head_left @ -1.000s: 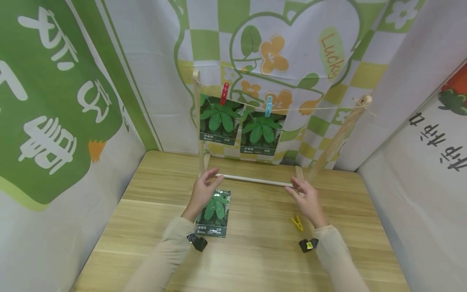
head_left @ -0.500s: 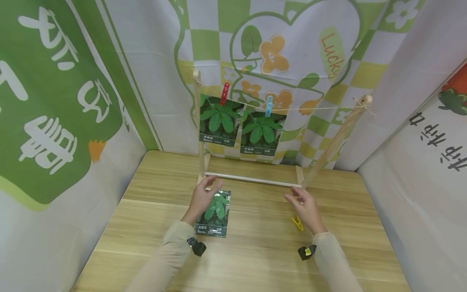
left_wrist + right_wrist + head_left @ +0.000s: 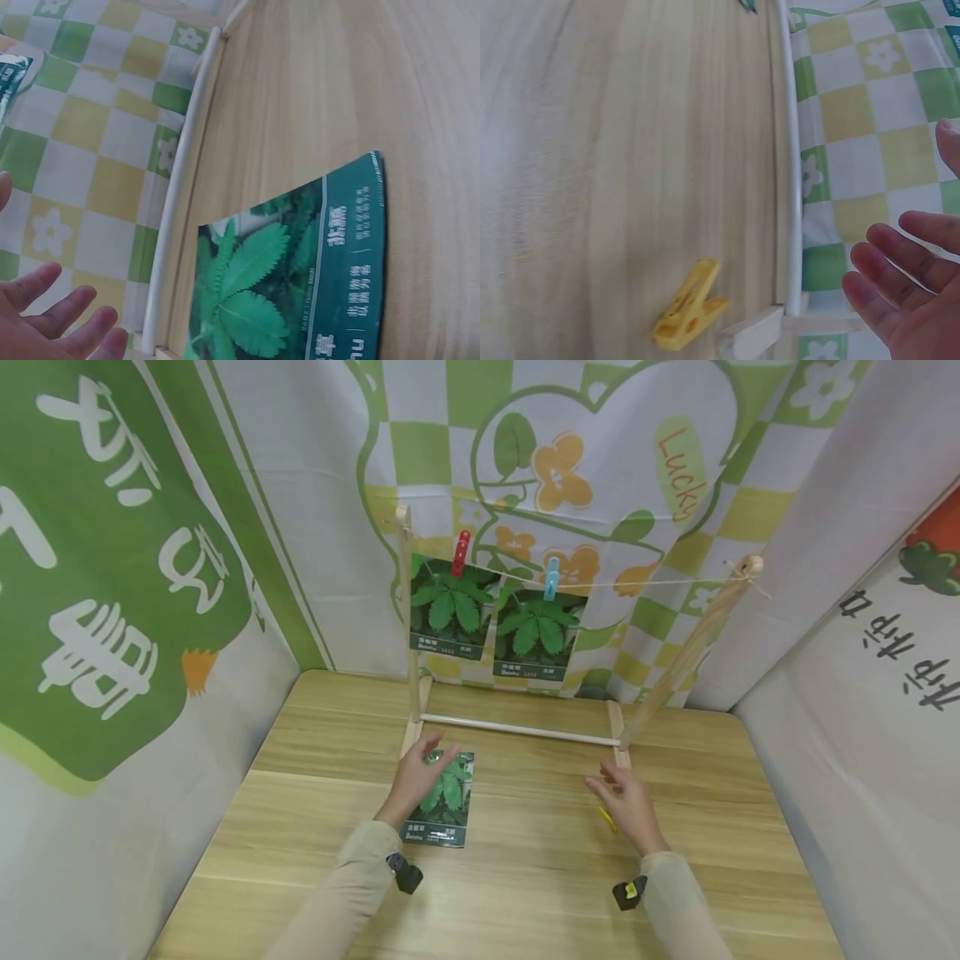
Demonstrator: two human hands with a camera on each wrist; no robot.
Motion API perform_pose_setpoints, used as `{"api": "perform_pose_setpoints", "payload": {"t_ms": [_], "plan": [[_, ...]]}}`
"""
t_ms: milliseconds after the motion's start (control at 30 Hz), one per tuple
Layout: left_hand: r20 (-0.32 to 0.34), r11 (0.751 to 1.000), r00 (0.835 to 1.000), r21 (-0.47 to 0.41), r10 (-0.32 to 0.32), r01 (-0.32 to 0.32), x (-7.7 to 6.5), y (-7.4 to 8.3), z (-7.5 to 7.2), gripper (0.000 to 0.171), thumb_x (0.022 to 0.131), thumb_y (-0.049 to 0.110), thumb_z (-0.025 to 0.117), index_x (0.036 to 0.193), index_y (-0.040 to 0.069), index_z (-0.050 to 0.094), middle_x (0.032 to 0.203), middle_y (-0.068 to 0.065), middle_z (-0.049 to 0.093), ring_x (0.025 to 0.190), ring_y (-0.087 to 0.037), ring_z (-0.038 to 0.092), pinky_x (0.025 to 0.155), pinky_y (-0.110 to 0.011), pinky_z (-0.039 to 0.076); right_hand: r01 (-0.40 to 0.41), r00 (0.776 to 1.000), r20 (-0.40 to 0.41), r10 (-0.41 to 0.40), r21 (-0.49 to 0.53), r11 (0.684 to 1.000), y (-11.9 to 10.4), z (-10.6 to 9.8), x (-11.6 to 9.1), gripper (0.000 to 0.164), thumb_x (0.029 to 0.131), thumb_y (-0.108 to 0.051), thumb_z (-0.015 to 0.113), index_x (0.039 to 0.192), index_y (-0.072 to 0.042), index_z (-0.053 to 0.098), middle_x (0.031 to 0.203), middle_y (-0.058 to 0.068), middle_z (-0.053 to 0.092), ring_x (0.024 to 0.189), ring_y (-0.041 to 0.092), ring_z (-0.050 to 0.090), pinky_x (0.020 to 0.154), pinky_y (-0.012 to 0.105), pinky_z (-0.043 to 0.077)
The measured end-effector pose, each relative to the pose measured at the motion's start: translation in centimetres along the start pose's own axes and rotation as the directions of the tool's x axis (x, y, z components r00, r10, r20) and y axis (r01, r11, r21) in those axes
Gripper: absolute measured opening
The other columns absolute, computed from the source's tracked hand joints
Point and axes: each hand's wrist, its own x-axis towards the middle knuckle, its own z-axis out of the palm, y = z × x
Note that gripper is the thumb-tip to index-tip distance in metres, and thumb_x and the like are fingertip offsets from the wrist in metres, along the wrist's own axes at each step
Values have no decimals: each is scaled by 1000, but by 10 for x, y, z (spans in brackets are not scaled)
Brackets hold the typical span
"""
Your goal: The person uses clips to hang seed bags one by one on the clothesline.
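My left hand [image 3: 415, 778] is held over the upper left part of a green seed packet [image 3: 452, 810] lying on the table, fingers loosely bent around nothing. On the right, my right hand [image 3: 628, 802] hovers beside a yellow clothespin [image 3: 686, 306], which it partly covers in the head view; its fingers are relaxed and hold nothing. Beyond both hands stands a wooden frame with a white crossbar [image 3: 517, 728] low down and a string [image 3: 645, 583] between its posts. Two packets hang from the string, the left one [image 3: 450, 610] under a red clothespin [image 3: 461, 553], the right one [image 3: 536, 631] under a blue clothespin [image 3: 552, 579].
The frame's left post [image 3: 413, 635] and right post [image 3: 686, 652] rise from wooden feet on the table [image 3: 525, 877]. A checkered cloth [image 3: 420, 452] hangs close behind it. Printed cloths line the left and right sides.
Both hands have let go of the ends of the white crossbar and drawn back toward the person. The frame, hanging packets and clothespins stay in place.
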Motion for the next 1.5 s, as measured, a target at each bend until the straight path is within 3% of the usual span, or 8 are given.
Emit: {"api": "perform_pose_setpoints", "payload": {"t_ms": [233,533,800,1167,1500], "plan": [[-3,998,998,19,-67,67,0,-12,2,73,91,53,60,144,6,42,150,-19,43,140,-38,38,114,-54,34,-35,999,26,36,-38,999,11,5,-6,63,95,-38,62,136,7,49,131,27,57,118,40,56,102,55,46],[-51,985,991,119,-121,127,-1,-24,5,74,90,54,61,140,2,46,145,-24,48,135,-42,44,111,-55,38,-54,998,28,59,-151,987,21,11,-12,65,94,-44,61,133,8,53,128,28,59,114,42,58,96,54,50],[-78,970,989,202,-122,136,0,-36,11,72,90,50,63,141,1,46,142,-27,49,131,-46,47,106,-58,41,-77,996,27,83,-188,979,28,13,-14,62,94,-37,64,132,10,52,123,30,60,111,42,60,95,55,50],[-122,949,980,255,-156,183,-5,-44,15,65,92,43,63,137,-2,48,138,-30,50,123,-49,51,97,-60,47,-158,983,47,175,-255,954,31,14,-19,64,93,-36,64,134,11,49,124,33,58,114,48,57,97,58,47],[-184,923,972,329,-146,200,-9,-43,20,65,88,39,69,135,-2,51,124,-29,56,115,-46,51,92,-62,42,-154,984,45,173,-276,949,38,18,-20,64,92,-32,66,134,12,48,125,34,58,115,49,56,97,59,47]]}}
